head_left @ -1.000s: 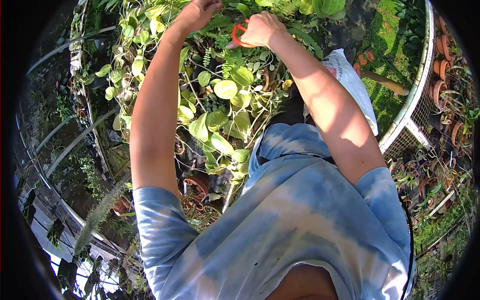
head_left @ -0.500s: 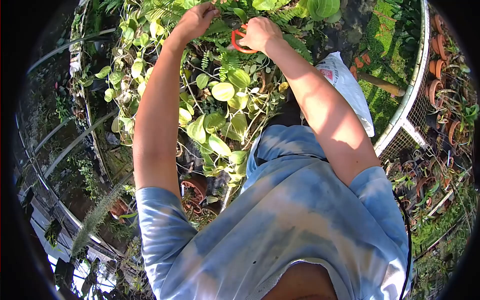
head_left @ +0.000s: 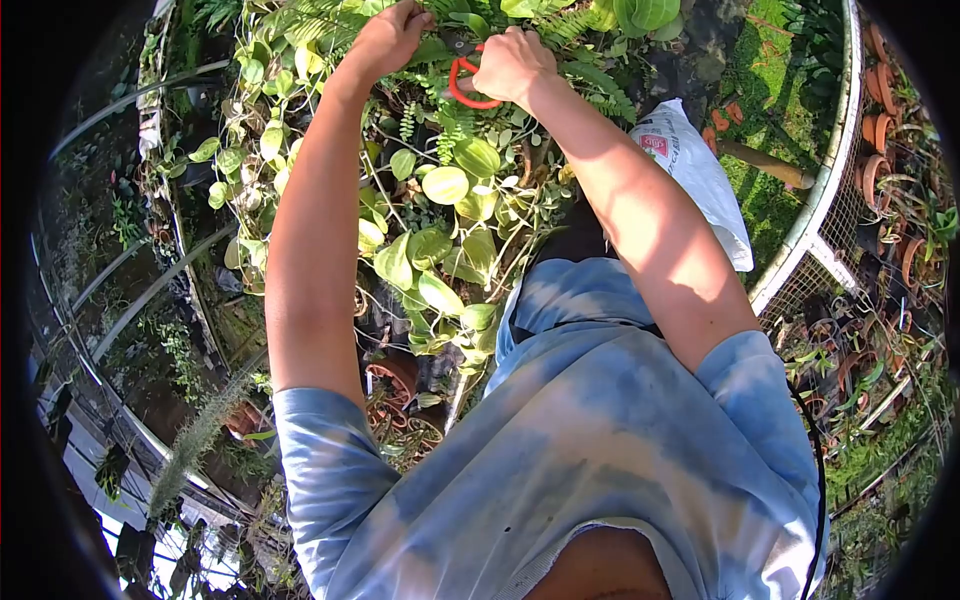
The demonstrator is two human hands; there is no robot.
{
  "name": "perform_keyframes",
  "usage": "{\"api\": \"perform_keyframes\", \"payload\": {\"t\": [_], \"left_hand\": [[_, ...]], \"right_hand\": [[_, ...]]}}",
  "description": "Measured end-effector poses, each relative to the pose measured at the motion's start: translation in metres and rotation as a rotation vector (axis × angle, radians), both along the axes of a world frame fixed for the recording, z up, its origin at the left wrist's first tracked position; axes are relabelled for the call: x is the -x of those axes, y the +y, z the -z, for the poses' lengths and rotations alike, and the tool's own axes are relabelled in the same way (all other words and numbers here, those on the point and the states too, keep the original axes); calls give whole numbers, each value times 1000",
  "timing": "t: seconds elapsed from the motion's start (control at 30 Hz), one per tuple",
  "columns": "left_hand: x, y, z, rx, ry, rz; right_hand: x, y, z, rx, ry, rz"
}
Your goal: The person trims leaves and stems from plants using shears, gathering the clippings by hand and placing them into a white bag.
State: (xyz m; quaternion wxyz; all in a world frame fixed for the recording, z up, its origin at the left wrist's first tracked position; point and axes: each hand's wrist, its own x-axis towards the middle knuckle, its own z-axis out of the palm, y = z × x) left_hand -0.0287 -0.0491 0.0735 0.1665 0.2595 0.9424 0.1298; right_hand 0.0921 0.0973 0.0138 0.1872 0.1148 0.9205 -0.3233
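My right hand [head_left: 515,68] is closed around scissors with orange-red loop handles [head_left: 457,82]; one loop shows beside the fingers. Leaves and my hand hide most of the blades. My left hand [head_left: 390,42] is at the top of the view, fingers pinched together among the foliage. What it pinches, if anything, is too small to make out. Fern fronds [head_left: 435,75] lie between and below the hands. Broad-leaved climbing plants [head_left: 445,185] with round yellow-green leaves spread beneath my arms.
A white printed sack [head_left: 700,180] leans right of my right forearm. Beyond it are a wooden post [head_left: 768,163], a curved metal rim with mesh [head_left: 815,215] and stacked clay pots [head_left: 873,180]. Metal bars [head_left: 130,300] cross the left side. A clay pot [head_left: 392,380] sits below the vines.
My right hand has shifted slightly left with the scissors, and the handle loop is turned a little. My left hand stays pinched in nearly the same place.
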Motion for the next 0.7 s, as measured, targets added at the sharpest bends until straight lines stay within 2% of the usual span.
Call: {"api": "perform_keyframes", "payload": {"t": [0.23, 0.33, 0.37, 0.43, 0.53, 0.57, 0.6, 0.67, 0.7], "left_hand": [[-5, 4, -11, 23, -65, -103], [-2, -1, 1, -98, 107, -5], [1, -2, 2, -65, 48, -65], [-11, 15, -28, 0, -74, -186], [-7, -1, -5, -296, -147, 42], [-12, -2, 0, -475, -346, -27], [-24, 4, -11, -450, -424, -52], [-46, 8, -10, -585, -567, -102], [-55, 9, -3, -643, -608, -103]], "right_hand": [[7, 2, 13, 4, 71, 35], [5, 2, 11, 22, 65, 49], [4, 3, 10, 22, 51, 38], [2, 5, 9, 21, 19, 16], [-22, 5, -13, -65, 78, 58], [-32, 10, -27, -29, 43, 21], [-45, 14, -29, -54, 124, 1], [-75, 22, -25, -105, 284, -42], [-90, 28, -33, -110, 254, -38]]}}
